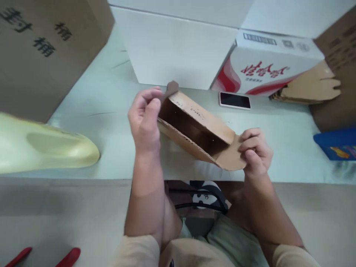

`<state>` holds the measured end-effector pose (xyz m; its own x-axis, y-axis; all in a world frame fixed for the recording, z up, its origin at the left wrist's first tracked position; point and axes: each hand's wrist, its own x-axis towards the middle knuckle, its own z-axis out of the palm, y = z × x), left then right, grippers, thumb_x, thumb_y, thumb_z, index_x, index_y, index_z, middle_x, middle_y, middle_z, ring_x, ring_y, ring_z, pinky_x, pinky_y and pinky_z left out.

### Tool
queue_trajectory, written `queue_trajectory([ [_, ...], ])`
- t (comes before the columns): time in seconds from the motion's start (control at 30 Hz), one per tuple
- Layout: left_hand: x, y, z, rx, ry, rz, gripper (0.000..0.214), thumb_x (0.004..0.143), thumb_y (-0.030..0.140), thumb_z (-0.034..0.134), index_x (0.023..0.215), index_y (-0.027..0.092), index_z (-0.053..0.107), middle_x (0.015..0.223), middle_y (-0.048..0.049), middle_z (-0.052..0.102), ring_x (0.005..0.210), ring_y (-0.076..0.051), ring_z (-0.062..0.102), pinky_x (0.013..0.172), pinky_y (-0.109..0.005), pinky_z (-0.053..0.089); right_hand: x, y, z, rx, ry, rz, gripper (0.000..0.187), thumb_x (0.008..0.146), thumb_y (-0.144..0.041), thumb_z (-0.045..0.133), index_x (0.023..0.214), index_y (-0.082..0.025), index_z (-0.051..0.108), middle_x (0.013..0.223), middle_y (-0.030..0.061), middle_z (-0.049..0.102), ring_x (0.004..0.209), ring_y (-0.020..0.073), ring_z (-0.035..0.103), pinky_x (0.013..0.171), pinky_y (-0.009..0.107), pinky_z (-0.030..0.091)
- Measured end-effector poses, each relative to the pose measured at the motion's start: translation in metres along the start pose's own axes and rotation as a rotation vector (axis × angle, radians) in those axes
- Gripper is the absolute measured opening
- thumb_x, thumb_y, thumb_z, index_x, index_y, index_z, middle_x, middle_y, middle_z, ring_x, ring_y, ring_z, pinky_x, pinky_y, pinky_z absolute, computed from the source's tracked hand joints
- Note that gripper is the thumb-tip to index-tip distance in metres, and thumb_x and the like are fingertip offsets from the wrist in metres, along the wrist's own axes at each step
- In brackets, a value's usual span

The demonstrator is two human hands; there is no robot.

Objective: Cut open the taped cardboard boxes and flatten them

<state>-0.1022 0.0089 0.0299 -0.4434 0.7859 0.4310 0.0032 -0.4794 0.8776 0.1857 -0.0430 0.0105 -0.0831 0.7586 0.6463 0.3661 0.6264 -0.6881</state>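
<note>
Between my hands, over the front of the table, is a long narrow cardboard box (207,118), tilted down to the right with its open side facing me. Its inside is dark, and no contents show. My left hand (146,116) pinches the box's upper left end near a raised flap (172,88). At the lower right end, my right hand (256,150) has its fingers closed on a wide end flap (231,154) that is folded outward.
A phone (235,100) lies behind the box, before a red-and-white carton (267,66). Flat cardboard pieces (308,87) are stacked at right, above a blue packet (338,144). A white box (178,48), a large brown carton (50,55) and a pale yellow object (50,148) stand around.
</note>
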Motion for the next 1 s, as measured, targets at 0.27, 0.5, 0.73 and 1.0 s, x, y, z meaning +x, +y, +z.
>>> queue_trajectory([
  [0.27, -0.003, -0.001, 0.029, 0.017, 0.122, -0.021, 0.015, 0.073, 0.008, 0.059, 0.078, 0.018, 0.07, 0.092, -0.0068, 0.078, 0.098, -0.022, 0.071, 0.095, -0.037, 0.052, 0.002, -0.005, -0.03, -0.223, -0.318, 0.008, 0.025, 0.101, -0.028, 0.056, 0.106, -0.024, 0.08, 0.124, 0.0118, 0.057, 0.096, 0.0209, 0.061, 0.071, 0.038, 0.054],
  [0.5, -0.002, 0.0, 0.041, -0.08, 0.305, -0.056, 0.018, 0.065, 0.016, 0.057, 0.082, 0.02, 0.057, 0.071, 0.0011, 0.072, 0.059, -0.015, 0.066, 0.064, -0.029, 0.052, -0.005, -0.007, -0.028, -0.371, -0.22, 0.167, 0.052, 0.104, -0.05, 0.052, 0.148, -0.027, 0.064, 0.101, 0.0088, 0.055, 0.092, 0.0231, 0.058, 0.075, 0.039, 0.055],
  [0.73, -0.004, 0.004, 0.044, 0.057, 0.162, -0.093, 0.005, 0.076, 0.022, 0.057, 0.072, 0.02, 0.059, 0.054, 0.0017, 0.067, 0.041, -0.011, 0.055, 0.044, -0.023, 0.039, 0.001, -0.016, -0.022, 0.102, -0.196, 0.358, 0.055, 0.103, -0.062, 0.049, 0.147, -0.03, 0.057, 0.089, 0.0024, 0.066, 0.058, 0.0145, 0.051, 0.056, 0.032, 0.048],
  [1.0, -0.009, 0.0, 0.033, -0.022, -0.072, -0.142, 0.024, 0.086, 0.045, 0.053, 0.092, 0.024, 0.062, 0.071, -0.0029, 0.07, 0.058, -0.018, 0.063, 0.06, -0.034, 0.051, -0.011, 0.004, -0.002, -0.178, -0.092, 0.262, 0.036, 0.093, -0.04, 0.069, 0.127, -0.032, 0.06, 0.122, 0.0062, 0.056, 0.073, 0.0138, 0.053, 0.07, 0.037, 0.053],
])
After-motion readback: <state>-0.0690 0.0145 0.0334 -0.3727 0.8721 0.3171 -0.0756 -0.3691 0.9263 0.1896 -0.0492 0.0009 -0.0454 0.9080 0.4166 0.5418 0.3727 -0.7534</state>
